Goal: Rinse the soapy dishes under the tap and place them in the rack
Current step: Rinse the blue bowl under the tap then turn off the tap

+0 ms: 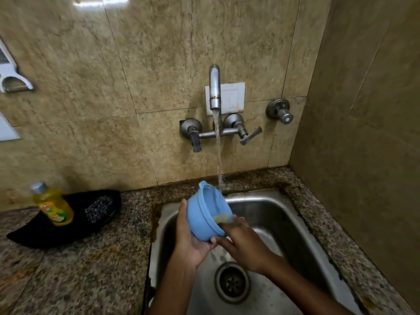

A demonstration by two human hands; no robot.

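A light blue plastic bowl [204, 212] is held tilted on its side over the steel sink [279, 214], its open mouth facing right. My left hand [191, 237] cups its base from below and the left. My right hand [243, 242] grips the lower rim, with the fingers reaching into the mouth, where some foamy water shows. The wall tap [214, 87] is running, and its stream falls onto the bowl's upper rim. No rack is in view.
A yellow dish-soap bottle [53, 204] and a scrubber [98, 209] rest on a black tray [34, 235] on the granite counter at the left. Tap handles [250, 135] and a valve [280, 111] are on the tiled wall. The sink drain [231, 281] lies below my hands.
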